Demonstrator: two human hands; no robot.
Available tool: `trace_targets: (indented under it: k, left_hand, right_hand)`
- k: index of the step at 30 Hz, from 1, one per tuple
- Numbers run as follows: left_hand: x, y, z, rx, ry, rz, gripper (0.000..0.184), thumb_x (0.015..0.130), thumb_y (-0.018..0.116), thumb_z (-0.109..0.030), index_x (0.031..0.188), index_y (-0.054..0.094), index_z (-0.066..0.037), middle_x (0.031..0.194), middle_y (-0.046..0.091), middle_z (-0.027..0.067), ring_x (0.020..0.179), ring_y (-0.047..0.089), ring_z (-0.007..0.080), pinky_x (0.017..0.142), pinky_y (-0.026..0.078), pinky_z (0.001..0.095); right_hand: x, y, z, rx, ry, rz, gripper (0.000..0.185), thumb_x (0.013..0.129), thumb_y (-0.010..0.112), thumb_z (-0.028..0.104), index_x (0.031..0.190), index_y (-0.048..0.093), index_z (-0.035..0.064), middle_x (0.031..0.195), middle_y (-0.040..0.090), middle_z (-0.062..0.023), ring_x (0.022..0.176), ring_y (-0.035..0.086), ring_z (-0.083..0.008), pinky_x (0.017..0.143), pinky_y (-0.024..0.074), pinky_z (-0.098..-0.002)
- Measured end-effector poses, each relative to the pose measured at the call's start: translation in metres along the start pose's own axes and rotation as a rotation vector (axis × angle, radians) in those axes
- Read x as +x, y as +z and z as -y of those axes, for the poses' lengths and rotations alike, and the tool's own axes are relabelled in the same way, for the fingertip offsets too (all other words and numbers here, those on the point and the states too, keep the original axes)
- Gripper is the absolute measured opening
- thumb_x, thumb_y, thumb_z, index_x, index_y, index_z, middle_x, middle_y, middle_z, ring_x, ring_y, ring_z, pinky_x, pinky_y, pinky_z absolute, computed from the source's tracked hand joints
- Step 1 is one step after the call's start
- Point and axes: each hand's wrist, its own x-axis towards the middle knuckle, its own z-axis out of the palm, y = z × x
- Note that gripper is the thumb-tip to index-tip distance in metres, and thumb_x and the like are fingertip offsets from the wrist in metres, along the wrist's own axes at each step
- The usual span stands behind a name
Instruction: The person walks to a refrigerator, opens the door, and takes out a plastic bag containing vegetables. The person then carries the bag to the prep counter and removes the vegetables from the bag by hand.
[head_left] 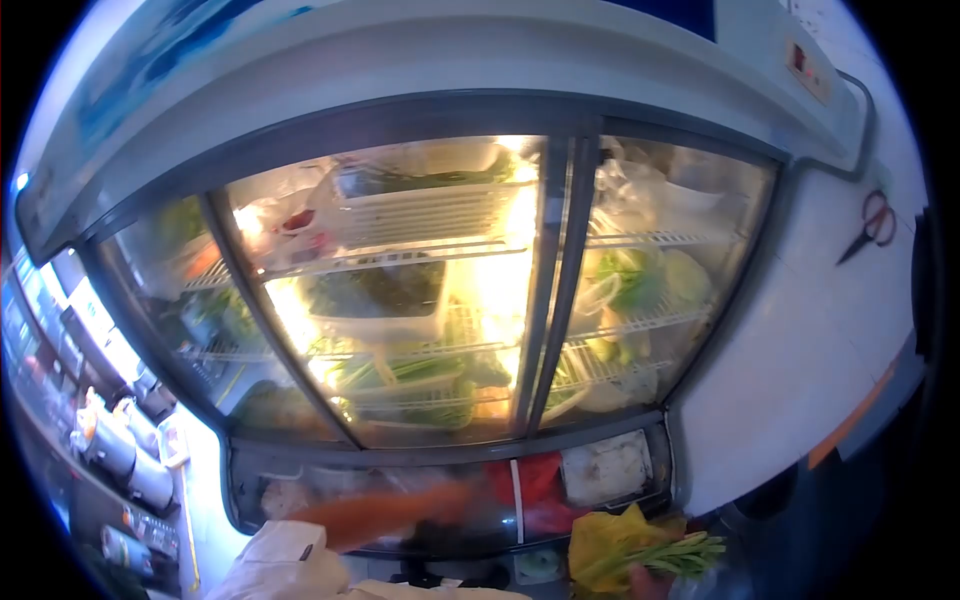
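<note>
Green stalks sit lower right, against yellow bag, apparently grasped by right hand; a slack grip could spill them. Left hand, lower centre, is blurred; its grip cannot be told.

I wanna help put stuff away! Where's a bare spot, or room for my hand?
Between the fridge and the scissors, the pale surface is bare; your hand could probably pass there. The shelves are crowded with tubs and greens. Right of the middle tub, glare hides any gap.
</note>
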Motion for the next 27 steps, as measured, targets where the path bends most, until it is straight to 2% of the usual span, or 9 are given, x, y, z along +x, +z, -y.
trace_targets:
  k: [2, 3, 4, 12, 14, 16, 21, 22, 27]
  left_hand:
    - [-0.095, 0.092, 0.046, 0.127, 0.264, -0.246, 0.038, 0.09, 0.058, -0.031, 0.117, 0.063, -0.004, 0.085, 0.067, 0.0194, 0.078, 0.066, 0.0382, 0.071, 0.052, 0.0531]
    - [-0.138, 0.111, 0.048, 0.492, -0.089, 0.316, 0.036, 0.087, 0.06, -0.034, 0.101, 0.07, -0.003, 0.087, 0.069, 0.0215, 0.085, 0.068, 0.0375, 0.078, 0.053, 0.051]
    - [-0.188, 0.143, 0.071, 0.308, -0.324, 0.309, 0.036, 0.086, 0.06, -0.034, 0.1, 0.071, -0.003, 0.088, 0.07, 0.0215, 0.086, 0.068, 0.0377, 0.08, 0.053, 0.0507]
    - [-0.618, 0.386, 0.067, -0.618, -1.663, -0.581, 0.035, 0.081, 0.062, -0.032, 0.098, 0.074, -0.004, 0.094, 0.071, 0.0222, 0.097, 0.068, 0.0393, 0.09, 0.052, 0.0483]
    - [-0.672, 0.465, 0.034, -0.731, -1.825, -0.737, 0.035, 0.079, 0.063, -0.032, 0.098, 0.075, -0.004, 0.096, 0.072, 0.0223, 0.1, 0.068, 0.0397, 0.092, 0.052, 0.0477]
    - [-0.703, 0.549, 0.003, -0.786, -1.899, -0.816, 0.035, 0.078, 0.063, -0.032, 0.097, 0.076, -0.004, 0.097, 0.072, 0.0225, 0.103, 0.068, 0.0401, 0.095, 0.052, 0.0471]
    - [-0.715, 0.605, -0.091, -1.169, -1.68, -0.857, 0.044, 0.086, 0.059, -0.04, 0.107, 0.074, -0.004, 0.102, 0.074, 0.0202, 0.099, 0.07, 0.0342, 0.089, 0.053, 0.0453]
    - [-0.721, 0.614, -0.105, -1.134, -1.675, -0.889, 0.048, 0.087, 0.06, -0.045, 0.111, 0.073, -0.005, 0.107, 0.073, 0.0182, 0.101, 0.07, 0.0323, 0.09, 0.053, 0.0442]
    - [-0.799, 0.652, -0.116, -1.195, -1.67, -1.237, 0.048, 0.089, 0.064, -0.045, 0.118, 0.068, -0.007, 0.114, 0.072, 0.0154, 0.104, 0.069, 0.0292, 0.091, 0.053, 0.0409]
  right_hand:
    - [-0.001, 0.022, -0.007, -0.01, 0.104, 0.123, 0.074, 0.071, 0.087, 0.012, 0.133, 0.047, 0.0079, 0.12, 0.059, -0.0061, 0.112, 0.06, -0.0193, 0.101, 0.0481, -0.0382]
    - [0.0, 0.037, -0.011, -0.022, 0.159, 0.192, 0.073, 0.071, 0.087, 0.011, 0.133, 0.047, 0.008, 0.12, 0.059, -0.0059, 0.112, 0.06, -0.019, 0.101, 0.0481, -0.038]
    - [-0.002, 0.052, -0.015, -0.035, 0.215, 0.263, 0.073, 0.072, 0.087, 0.01, 0.133, 0.047, 0.0082, 0.12, 0.059, -0.0057, 0.111, 0.06, -0.0187, 0.101, 0.0481, -0.0378]
    - [-0.069, 0.239, -0.048, -0.255, 0.738, 0.811, 0.069, 0.072, 0.086, 0.005, 0.13, 0.049, 0.0093, 0.118, 0.06, -0.004, 0.11, 0.06, -0.0162, 0.101, 0.048, -0.0362]
    - [-0.082, 0.251, -0.148, -0.226, 0.389, 1.185, 0.069, 0.072, 0.087, 0.007, 0.13, 0.05, 0.0097, 0.117, 0.061, -0.0036, 0.109, 0.061, -0.0156, 0.098, 0.0491, -0.0342]
    - [-0.132, 0.311, -0.21, -0.016, 0.082, 1.422, 0.07, 0.072, 0.088, 0.008, 0.13, 0.049, 0.0108, 0.115, 0.061, -0.0028, 0.105, 0.06, -0.014, 0.091, 0.0503, -0.031]
    - [-0.306, 0.445, -0.238, 0.131, 0.439, 1.547, 0.074, 0.08, 0.082, 0.012, 0.141, 0.04, 0.0129, 0.127, 0.051, -0.0029, 0.12, 0.048, -0.0144, 0.105, 0.041, -0.0359]
    - [-0.33, 0.476, -0.255, 0.094, 0.055, 1.698, 0.074, 0.079, 0.078, 0.005, 0.141, 0.039, 0.0125, 0.124, 0.052, -0.0052, 0.117, 0.052, -0.0187, 0.102, 0.0453, -0.0381]
    - [-0.527, 0.581, -0.279, 0.214, 0.578, 1.631, 0.071, 0.079, 0.076, 0.003, 0.139, 0.039, 0.0124, 0.122, 0.053, -0.006, 0.115, 0.053, -0.0198, 0.1, 0.0469, -0.0387]
